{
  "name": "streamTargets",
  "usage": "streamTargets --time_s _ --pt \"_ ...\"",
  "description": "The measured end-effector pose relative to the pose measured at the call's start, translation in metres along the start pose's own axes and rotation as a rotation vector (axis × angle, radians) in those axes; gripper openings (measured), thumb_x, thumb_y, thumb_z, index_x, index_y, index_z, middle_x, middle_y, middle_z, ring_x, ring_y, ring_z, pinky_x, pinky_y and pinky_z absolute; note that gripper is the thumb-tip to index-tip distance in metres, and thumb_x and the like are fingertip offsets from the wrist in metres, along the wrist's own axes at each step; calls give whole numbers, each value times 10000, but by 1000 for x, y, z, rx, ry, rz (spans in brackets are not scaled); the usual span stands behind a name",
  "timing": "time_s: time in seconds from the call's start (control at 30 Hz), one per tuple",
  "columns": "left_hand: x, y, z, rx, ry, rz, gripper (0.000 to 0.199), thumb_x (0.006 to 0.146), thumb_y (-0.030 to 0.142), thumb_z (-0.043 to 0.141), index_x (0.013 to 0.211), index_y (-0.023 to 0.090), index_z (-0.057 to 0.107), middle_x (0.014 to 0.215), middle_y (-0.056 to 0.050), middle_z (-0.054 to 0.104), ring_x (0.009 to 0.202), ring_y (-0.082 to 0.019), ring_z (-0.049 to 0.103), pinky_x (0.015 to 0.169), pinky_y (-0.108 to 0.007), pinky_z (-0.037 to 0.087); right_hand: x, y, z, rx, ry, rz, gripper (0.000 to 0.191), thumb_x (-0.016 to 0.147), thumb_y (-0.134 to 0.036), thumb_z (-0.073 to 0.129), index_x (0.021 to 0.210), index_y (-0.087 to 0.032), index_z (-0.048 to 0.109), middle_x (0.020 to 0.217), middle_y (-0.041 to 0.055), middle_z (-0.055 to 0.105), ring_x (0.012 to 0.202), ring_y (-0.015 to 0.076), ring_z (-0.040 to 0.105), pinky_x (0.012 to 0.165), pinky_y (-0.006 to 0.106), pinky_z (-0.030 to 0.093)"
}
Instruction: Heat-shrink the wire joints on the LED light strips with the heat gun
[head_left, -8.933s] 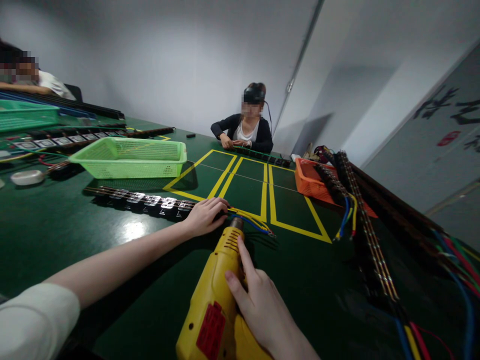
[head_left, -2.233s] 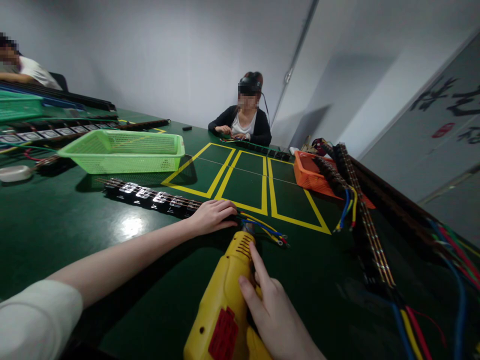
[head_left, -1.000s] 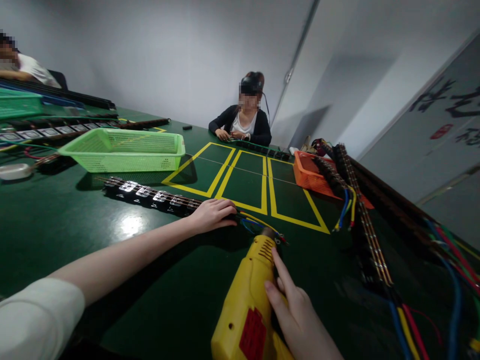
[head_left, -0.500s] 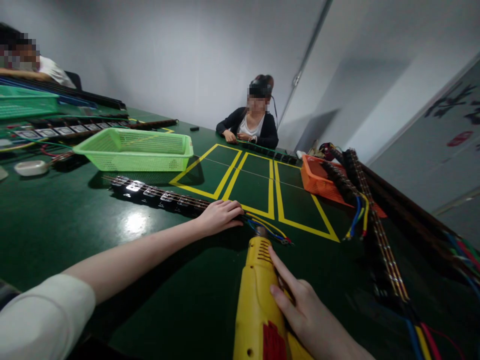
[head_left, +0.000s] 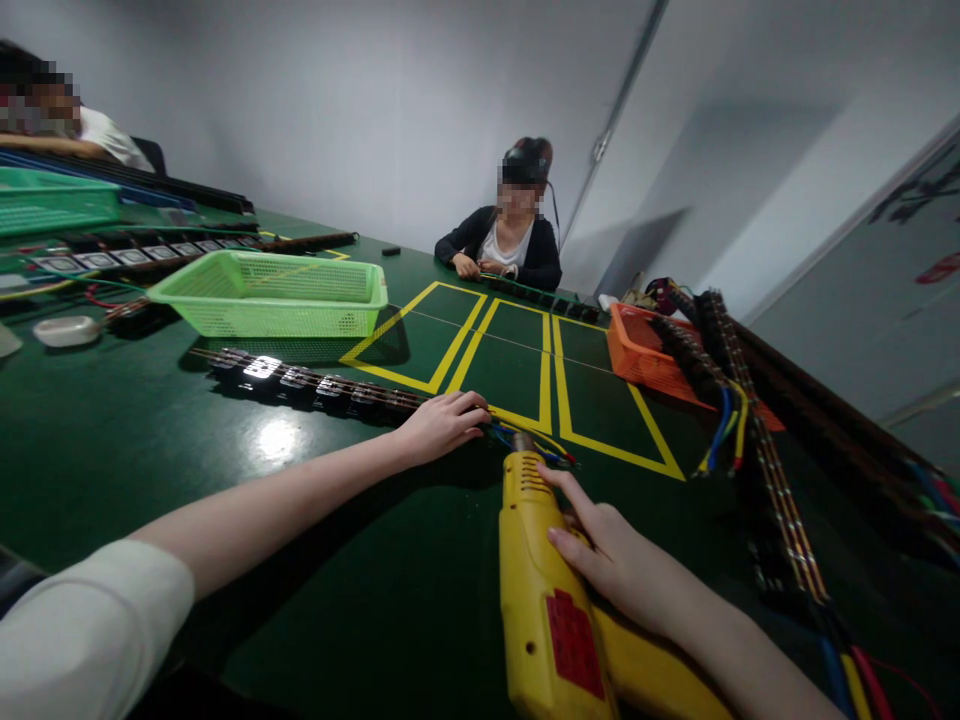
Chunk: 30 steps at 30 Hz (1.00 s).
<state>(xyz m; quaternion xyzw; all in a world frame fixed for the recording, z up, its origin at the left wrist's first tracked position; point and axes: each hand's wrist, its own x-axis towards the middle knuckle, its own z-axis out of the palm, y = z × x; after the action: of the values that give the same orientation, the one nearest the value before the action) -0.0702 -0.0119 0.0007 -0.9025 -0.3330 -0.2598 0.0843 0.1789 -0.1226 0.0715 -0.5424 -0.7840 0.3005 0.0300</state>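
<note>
A long black strip assembly (head_left: 330, 388) with thin copper-coloured rods lies across the green table. My left hand (head_left: 444, 426) has its fingers closed around the strip's right end, where yellow and blue wires (head_left: 551, 447) come out. In my right hand (head_left: 611, 555) is a yellow heat gun (head_left: 536, 560), its index finger stretched along the vented front part. The metal nozzle is close to the wires, just right of my left hand; whether it touches them cannot be made out.
A light green basket (head_left: 277, 300) stands behind the strip. Yellow tape frames (head_left: 550, 375) mark the table (head_left: 375, 600). At the right are an orange basket (head_left: 649, 350) and more strips (head_left: 780, 500). A person (head_left: 514, 235) sits opposite, another (head_left: 105, 135) at the far left.
The heat gun, in my right hand, has turned and moved slightly up, with more of its handle now showing. My left hand stays on the strip's end. The view has shifted slightly.
</note>
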Motion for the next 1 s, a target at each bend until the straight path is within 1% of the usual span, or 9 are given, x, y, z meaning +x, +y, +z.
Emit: streamTargets --time_s 0.1,0.2,0.33,0.43,0.57,0.67,0.77,0.9,1.0 --pt "0 0 -3 -48 6 8 186 941 290 428 1048 193 545 1127 -55 534 975 -155 536 860 -283 461 5 -5 10 71 35 -45 650 898 -590 294 1443 -257 173 972 81 601 928 263 586 848 426 388" --pt "0 0 -5 -87 11 0 172 930 262 440 1051 187 538 1124 -59 531 989 -159 534 865 -286 462 10 -11 19 146 47 -85 681 892 -615 286 1447 -242 156 992 85 611 927 258 593 828 399 401" --pt "1 -3 -5 -115 26 -15 178 901 207 456 1061 182 531 1136 -66 523 1022 -175 523 890 -305 456 17 -18 25 228 58 -78 716 874 -650 302 1449 -251 151 1036 95 625 889 250 617 799 373 419" --pt "1 -6 -4 -124 31 -21 196 893 196 456 1074 187 532 1140 -65 522 1031 -178 519 897 -313 455 19 -20 26 246 56 -65 715 858 -669 320 1445 -301 143 1112 105 616 915 264 626 799 386 422" --pt "0 -6 -4 -94 -1 -13 244 902 199 435 1123 207 537 1180 -67 508 1062 -187 507 913 -331 446 18 -18 26 282 46 -59 646 869 -661 305 1423 -367 150 1090 75 634 904 263 638 792 404 423" --pt "1 -4 -5 -40 -38 -17 290 919 213 407 1180 229 531 1226 -68 488 1084 -203 491 917 -350 438 14 -14 25 331 42 -70 657 875 -650 307 1429 -339 139 1067 68 645 890 255 642 771 384 432" --pt "2 -1 -8 -13 -65 -42 301 930 226 391 1191 249 538 1236 -64 482 1081 -214 481 906 -364 436 7 -8 23 324 55 -23 692 874 -654 291 1439 -285 138 1025 77 652 864 252 646 756 378 439" --pt "4 2 -9 -18 -79 -72 275 917 216 412 1136 257 575 1213 -61 487 1058 -214 476 898 -373 430 -4 0 19 397 72 20 711 871 -653 301 1441 -272 117 995 73 658 838 242 651 755 380 449" --pt "5 3 -7 -18 -86 -93 256 914 210 411 1083 253 598 1201 -58 489 1029 -210 474 891 -369 429 -8 4 16 424 26 26 699 877 -635 315 1442 -289 89 1054 77 647 880 239 648 768 370 451"
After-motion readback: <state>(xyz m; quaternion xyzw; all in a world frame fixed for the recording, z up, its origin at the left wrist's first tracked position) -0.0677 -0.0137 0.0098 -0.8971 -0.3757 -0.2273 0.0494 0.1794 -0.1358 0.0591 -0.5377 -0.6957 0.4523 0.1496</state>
